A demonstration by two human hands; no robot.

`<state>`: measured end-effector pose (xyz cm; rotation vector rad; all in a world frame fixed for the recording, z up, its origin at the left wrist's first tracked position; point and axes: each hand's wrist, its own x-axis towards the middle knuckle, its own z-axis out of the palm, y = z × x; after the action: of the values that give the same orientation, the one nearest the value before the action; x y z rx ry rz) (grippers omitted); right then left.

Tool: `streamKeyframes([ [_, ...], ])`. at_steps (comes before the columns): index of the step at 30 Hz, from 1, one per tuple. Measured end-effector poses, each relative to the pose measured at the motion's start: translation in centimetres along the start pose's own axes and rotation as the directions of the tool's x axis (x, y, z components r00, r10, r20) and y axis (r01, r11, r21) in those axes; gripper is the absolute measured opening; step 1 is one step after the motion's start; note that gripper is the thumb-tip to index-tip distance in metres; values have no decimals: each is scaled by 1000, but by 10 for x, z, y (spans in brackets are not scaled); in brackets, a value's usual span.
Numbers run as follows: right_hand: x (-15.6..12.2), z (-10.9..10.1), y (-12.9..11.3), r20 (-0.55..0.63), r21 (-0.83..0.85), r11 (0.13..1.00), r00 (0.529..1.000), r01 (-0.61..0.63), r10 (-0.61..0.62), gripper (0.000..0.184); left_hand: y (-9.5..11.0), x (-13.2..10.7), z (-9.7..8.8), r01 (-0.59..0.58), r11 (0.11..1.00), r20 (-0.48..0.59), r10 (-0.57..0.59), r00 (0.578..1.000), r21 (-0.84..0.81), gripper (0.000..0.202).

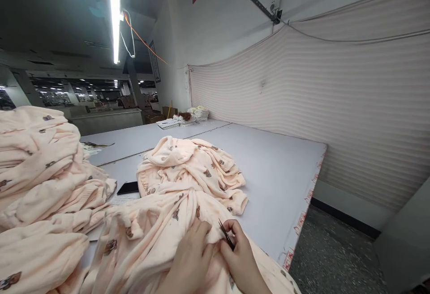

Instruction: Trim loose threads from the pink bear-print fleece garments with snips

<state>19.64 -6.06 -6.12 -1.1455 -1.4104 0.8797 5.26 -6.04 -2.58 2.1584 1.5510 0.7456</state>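
A pale pink plush garment (pixel 161 235) with small bear-like prints lies spread in front of me. My left hand (pixel 193 253) is closed on a fold of it, fingers curled into the cloth. Just to the right, my right hand (pixel 238 249) grips a pair of small dark thread snips (pixel 226 235), their pointed blades angled up and to the left above the fabric. A sleeve and gathered parts of pink plush cloth (pixel 188 164) are heaped just beyond both hands. What lies under my left fingers is hidden.
A large pile of the same plush garments (pixel 36 168) rises at the left. A black phone (pixel 128 188) lies beside the cloth on the light table (pixel 268 168). Stacked papers and cloth (pixel 199 114) stand at the far end. The table's right edge drops to a speckled floor (pixel 332 240).
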Motion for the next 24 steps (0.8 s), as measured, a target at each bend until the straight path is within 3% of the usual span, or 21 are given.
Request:
streamKeyframes([
  [2, 1, -4, 2, 6, -132, 990, 999, 54, -54, 25, -10, -3, 0, 17, 989, -17, -20, 1000, -148, 11],
  [5, 1, -13, 1, 74, -266, 960, 995, 85, -68, 23, -20, -12, 2, -1, 973, -67, -15, 998, -232, 12],
  [8, -6, -20, -4, 124, -249, 964, 990, 95, -66, 15, -19, -16, 4, 11, 962, -112, -44, 993, -274, 13],
  [11, -15, -20, -6, 70, -265, 949, 985, 171, -158, 20, -14, -17, 3, 25, 951, -119, -64, 991, -307, 11],
  [14, -18, -14, 0, -7, -302, 944, 990, 133, -142, 22, -13, -15, -3, 54, 914, -75, -92, 993, -403, 21],
  [17, -11, -5, 6, -7, -328, 943, 998, 64, -70, 16, -17, -10, -14, 75, 859, 4, -85, 996, -506, 28],
  [21, 8, 9, 5, -23, -368, 929, 998, 41, -53, 7, -28, 2, -27, 307, 664, 207, -227, 952, -681, 17],
  [24, 14, 12, 0, -23, -364, 930, 998, 45, -57, 12, -37, 9, -29, 367, 563, 250, -276, 928, -741, 18],
])
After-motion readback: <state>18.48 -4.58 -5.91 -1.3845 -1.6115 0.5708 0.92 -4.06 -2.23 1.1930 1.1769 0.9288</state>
